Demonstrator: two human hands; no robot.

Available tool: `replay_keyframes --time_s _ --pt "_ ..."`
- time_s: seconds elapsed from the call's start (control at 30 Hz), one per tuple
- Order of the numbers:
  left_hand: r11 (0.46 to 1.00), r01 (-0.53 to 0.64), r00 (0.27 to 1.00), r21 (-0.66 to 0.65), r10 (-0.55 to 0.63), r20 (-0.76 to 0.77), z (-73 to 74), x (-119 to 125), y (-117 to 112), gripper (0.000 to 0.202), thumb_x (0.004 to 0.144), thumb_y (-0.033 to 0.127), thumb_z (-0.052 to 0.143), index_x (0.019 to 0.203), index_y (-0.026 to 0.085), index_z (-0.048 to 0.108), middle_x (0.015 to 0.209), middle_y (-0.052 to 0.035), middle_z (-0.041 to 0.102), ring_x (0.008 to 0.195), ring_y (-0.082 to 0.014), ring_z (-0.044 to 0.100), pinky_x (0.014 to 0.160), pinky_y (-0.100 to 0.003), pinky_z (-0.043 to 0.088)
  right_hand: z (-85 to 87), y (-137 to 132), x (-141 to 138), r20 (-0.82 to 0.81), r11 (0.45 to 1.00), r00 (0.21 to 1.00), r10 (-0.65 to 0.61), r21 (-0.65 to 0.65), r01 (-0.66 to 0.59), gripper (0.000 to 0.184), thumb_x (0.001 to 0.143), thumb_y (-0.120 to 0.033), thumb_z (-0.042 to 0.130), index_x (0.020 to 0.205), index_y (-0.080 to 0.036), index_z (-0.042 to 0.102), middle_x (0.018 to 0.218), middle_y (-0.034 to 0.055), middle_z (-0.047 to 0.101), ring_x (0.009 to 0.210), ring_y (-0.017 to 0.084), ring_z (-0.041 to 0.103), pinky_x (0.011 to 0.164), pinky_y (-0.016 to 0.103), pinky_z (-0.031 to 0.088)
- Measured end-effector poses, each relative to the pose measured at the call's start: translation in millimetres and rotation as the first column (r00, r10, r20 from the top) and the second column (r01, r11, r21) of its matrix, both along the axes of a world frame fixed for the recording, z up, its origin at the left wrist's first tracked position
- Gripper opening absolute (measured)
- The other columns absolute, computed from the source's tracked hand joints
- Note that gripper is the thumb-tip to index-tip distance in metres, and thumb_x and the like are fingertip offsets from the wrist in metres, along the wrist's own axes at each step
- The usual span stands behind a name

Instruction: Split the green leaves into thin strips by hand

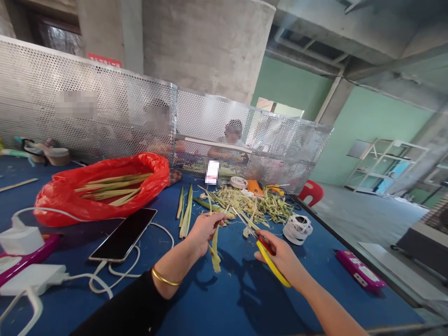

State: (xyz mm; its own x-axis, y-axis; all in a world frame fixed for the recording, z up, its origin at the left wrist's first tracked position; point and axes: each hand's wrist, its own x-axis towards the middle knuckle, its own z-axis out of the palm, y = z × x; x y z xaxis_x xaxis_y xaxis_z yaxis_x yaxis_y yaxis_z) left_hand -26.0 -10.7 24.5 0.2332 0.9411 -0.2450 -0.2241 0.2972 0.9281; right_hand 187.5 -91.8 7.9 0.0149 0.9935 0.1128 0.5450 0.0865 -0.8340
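Note:
Pinched in the fingers of my left hand [206, 228] is a pale green leaf strip [215, 256], its lower end hanging above the table. My right hand [280, 256] is closed round the yellow handles of a pair of scissors [269, 263]. The scissors' blades point up and left, parted, with their tips near my left fingertips. Behind both hands lies a pile of leaf trimmings [259, 203]. Several longer folded leaves [187, 214] rest left of the pile. A ball of white string [297, 228] sits to the right of the scissors.
A red plastic bag [101, 212] full of long leaves stands at left, a black phone [124, 235] with white cables in front. Purple power strips [360, 270] lie at both sides. A perforated metal screen [210, 116] crosses the back, with people behind it.

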Motion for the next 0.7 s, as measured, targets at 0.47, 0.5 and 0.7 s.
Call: replay_keyframes --time_s 0.47,0.5,0.7 --pt "0.993 0.107 0.994 0.048 -0.106 -0.033 -5.3 1.8 -3.1 0.028 0.06 0.039 0.067 0.069 0.013 0.064 0.051 0.0057 0.047 0.036 -0.003 0.022 0.039 -0.022 0.009 0.9 14.2 -7.2 -0.041 0.998 0.999 -0.03 0.059 0.032 0.049 0.064 -0.041 0.071 0.108 -0.019 0.064 0.084 0.0034 0.068 0.074 0.022 0.059 0.066 0.028 0.047" --pt "0.993 0.105 0.994 0.049 -0.104 -0.032 -5.5 1.8 -3.1 0.027 0.06 0.039 0.067 0.068 0.013 0.063 0.05 0.0058 0.046 0.035 -0.003 0.022 0.039 -0.022 0.009 0.9 13.7 -6.9 -0.025 0.998 0.999 -0.028 0.049 0.03 0.049 0.065 -0.041 0.07 0.109 -0.019 0.063 0.084 0.0033 0.068 0.075 0.022 0.059 0.067 0.029 0.047" --pt "0.998 0.06 0.998 0.032 -0.061 0.012 -5.1 2.6 -2.9 0.025 0.059 0.037 0.069 0.065 0.014 0.062 0.05 0.0058 0.046 0.035 -0.0023 0.024 0.039 -0.021 0.009 6.2 7.6 -10.2 0.052 0.995 0.994 -0.092 0.036 0.09 0.054 0.064 -0.042 0.071 0.113 -0.023 0.061 0.102 0.0041 0.067 0.088 0.025 0.06 0.077 0.031 0.047"
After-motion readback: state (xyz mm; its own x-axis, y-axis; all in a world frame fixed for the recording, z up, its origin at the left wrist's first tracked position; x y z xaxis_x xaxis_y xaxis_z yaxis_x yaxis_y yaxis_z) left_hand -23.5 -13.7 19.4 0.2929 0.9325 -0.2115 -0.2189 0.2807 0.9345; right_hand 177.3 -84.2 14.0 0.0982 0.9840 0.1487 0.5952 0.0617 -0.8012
